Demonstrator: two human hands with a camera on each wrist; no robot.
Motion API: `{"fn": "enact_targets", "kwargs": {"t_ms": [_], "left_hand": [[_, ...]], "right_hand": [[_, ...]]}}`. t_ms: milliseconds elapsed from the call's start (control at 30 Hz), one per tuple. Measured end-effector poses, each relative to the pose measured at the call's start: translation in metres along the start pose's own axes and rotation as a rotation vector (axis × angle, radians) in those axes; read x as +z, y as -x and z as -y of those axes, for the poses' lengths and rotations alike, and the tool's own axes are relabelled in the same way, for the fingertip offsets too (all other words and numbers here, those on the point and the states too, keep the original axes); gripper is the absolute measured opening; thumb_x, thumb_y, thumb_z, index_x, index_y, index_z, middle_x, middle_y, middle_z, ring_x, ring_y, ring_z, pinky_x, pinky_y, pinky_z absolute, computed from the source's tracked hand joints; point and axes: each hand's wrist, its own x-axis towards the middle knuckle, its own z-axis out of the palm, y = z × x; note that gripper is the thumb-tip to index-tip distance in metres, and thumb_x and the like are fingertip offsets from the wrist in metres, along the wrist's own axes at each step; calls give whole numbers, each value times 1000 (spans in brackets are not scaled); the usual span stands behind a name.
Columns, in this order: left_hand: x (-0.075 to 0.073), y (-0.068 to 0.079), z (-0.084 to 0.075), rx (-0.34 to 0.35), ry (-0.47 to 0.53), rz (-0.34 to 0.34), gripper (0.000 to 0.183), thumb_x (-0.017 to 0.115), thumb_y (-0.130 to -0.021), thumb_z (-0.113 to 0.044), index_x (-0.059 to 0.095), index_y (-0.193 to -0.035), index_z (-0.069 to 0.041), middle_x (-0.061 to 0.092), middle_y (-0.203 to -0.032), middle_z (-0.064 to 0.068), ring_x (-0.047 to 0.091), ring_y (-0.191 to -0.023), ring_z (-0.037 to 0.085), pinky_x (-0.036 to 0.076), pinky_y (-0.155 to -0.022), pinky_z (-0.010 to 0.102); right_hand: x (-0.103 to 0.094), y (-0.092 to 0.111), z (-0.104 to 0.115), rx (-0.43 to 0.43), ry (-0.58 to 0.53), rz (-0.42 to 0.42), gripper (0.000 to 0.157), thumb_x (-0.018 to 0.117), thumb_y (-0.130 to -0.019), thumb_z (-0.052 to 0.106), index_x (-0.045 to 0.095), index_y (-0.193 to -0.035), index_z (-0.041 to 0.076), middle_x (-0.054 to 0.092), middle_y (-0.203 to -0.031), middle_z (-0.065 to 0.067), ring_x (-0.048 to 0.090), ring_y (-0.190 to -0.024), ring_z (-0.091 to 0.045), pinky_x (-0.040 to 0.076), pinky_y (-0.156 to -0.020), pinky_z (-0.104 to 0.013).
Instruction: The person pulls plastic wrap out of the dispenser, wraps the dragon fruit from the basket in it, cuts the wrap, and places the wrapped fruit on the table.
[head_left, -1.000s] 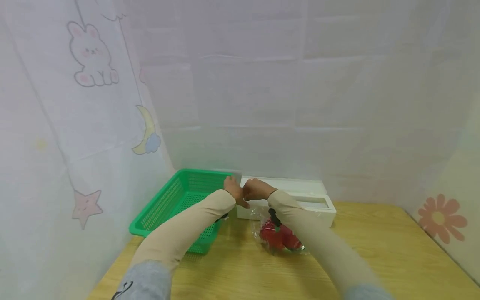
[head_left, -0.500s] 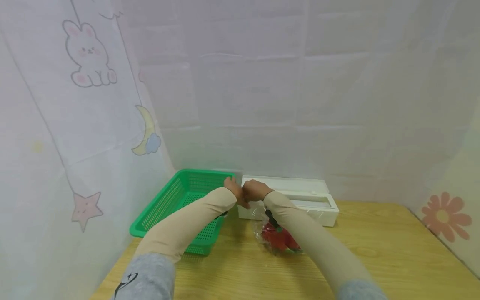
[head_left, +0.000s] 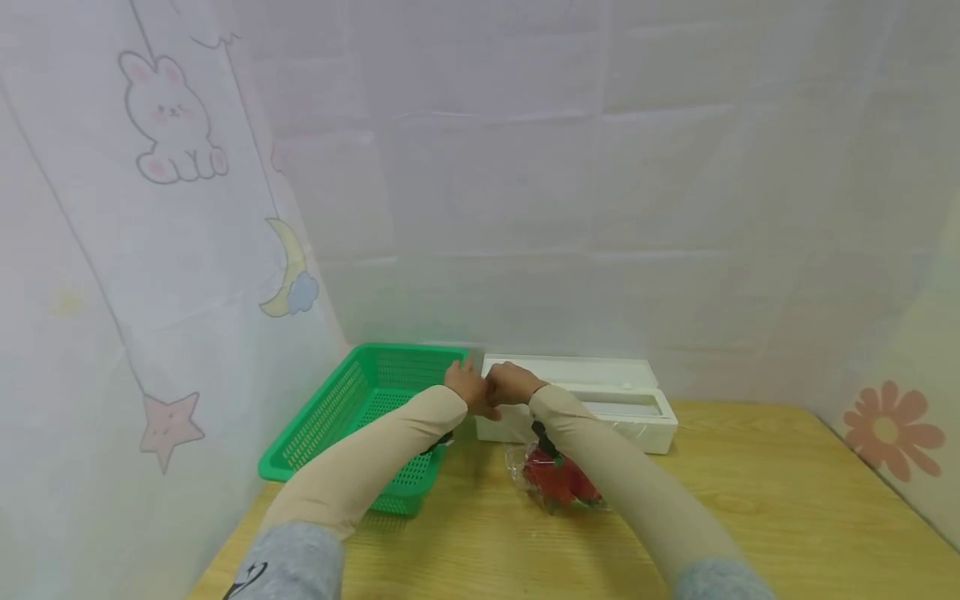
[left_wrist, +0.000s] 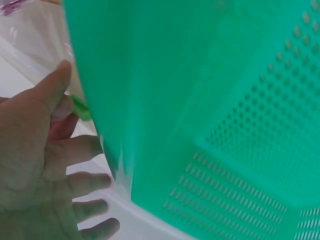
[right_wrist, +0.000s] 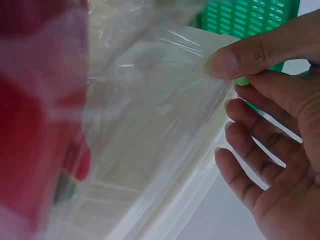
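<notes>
In the head view both hands meet above the left end of a white box point(head_left: 651, 433). My right hand point(right_wrist: 270, 135) pinches the edge of a clear plastic bag point(right_wrist: 145, 120) between thumb and forefinger, its other fingers spread. A small green piece point(right_wrist: 242, 80) shows at that pinch. The bag holds something red point(head_left: 558, 475) with green bits. My left hand point(left_wrist: 45, 165) is beside the green basket point(left_wrist: 140, 100), fingers fairly straight and apart, thumb close to the bag's film. Fingertips of the other hand show between its thumb and forefinger, at the green piece.
The perforated green basket stands at the left of the wooden table point(head_left: 750, 500). Behind the bag the white box has its lid point(head_left: 577, 369) raised at the back. A pale patterned cloth point(head_left: 480, 208) hangs behind and at the sides.
Both hands stay together over the box's left end with little movement. The bag with the red contents shifts slightly, and the head view tilts a little.
</notes>
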Motion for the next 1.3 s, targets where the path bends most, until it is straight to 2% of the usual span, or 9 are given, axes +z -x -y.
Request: {"fn": "enact_targets", "kwargs": {"t_ms": [200,533,767,933,967,1033,1167,1200,1300], "left_hand": [[4,-10,1,6,119,-27,59,69,-86,-61,71,-124,-16,62,-135,8,41,-139,30,20,-120,45],[3,-11,-2,31,207,-20,47,80,-82,-49,73,-111,-13,69,-118,7,55,-118,26,41,-105,40],[3,-15,2,3,179,-2,54,80,-79,-53,71,-116,-15,66,-122,4,49,-124,25,35,-111,42],[10,-27,4,10,165,5,60,73,-77,-68,72,-114,-20,64,-127,2,39,-139,26,24,-119,44],[19,-35,5,21,157,-33,63,72,-75,-72,73,-110,-20,65,-125,3,39,-140,27,21,-120,45],[20,-37,4,17,117,-49,65,71,-74,-73,74,-110,-19,65,-124,3,39,-139,26,22,-120,44],[21,-34,0,6,10,-103,68,71,-74,-73,74,-113,-17,67,-121,3,41,-135,24,23,-119,42],[13,-25,-3,-3,-19,-88,66,71,-76,-71,74,-115,-17,67,-123,2,41,-135,23,25,-118,41],[12,-19,-6,-3,-66,-121,67,71,-77,-70,74,-116,-16,65,-124,2,40,-135,24,26,-117,41]], "right_hand": [[0,-3,-2,52,-30,-2,8,76,-87,5,78,-80,8,71,-71,0,64,-63,-13,56,-65,-30],[10,-5,-6,90,-92,-48,7,79,-83,5,75,-77,4,68,-68,-2,59,-59,-12,50,-58,-26],[6,-7,-2,87,-143,-53,11,74,-88,7,74,-78,4,66,-67,-2,60,-59,-14,50,-57,-26],[8,-10,-6,131,-125,-49,28,69,-91,6,62,-64,11,51,-56,4,44,-51,-9,38,-52,-23],[9,-10,-7,133,-119,-58,31,69,-91,5,59,-62,12,48,-55,4,40,-50,-9,36,-51,-23],[10,-11,-7,125,-113,-78,33,69,-90,4,56,-61,13,44,-54,5,36,-50,-9,34,-51,-23],[12,-10,-7,83,-119,-99,27,69,-86,0,62,-63,10,48,-54,4,37,-51,-10,34,-52,-24],[11,-10,-6,77,-108,-91,24,70,-86,1,64,-64,9,50,-55,4,38,-52,-10,35,-53,-24],[9,-8,-5,76,-70,-56,16,74,-86,5,70,-71,8,57,-60,4,45,-53,-9,40,-54,-25]]}}
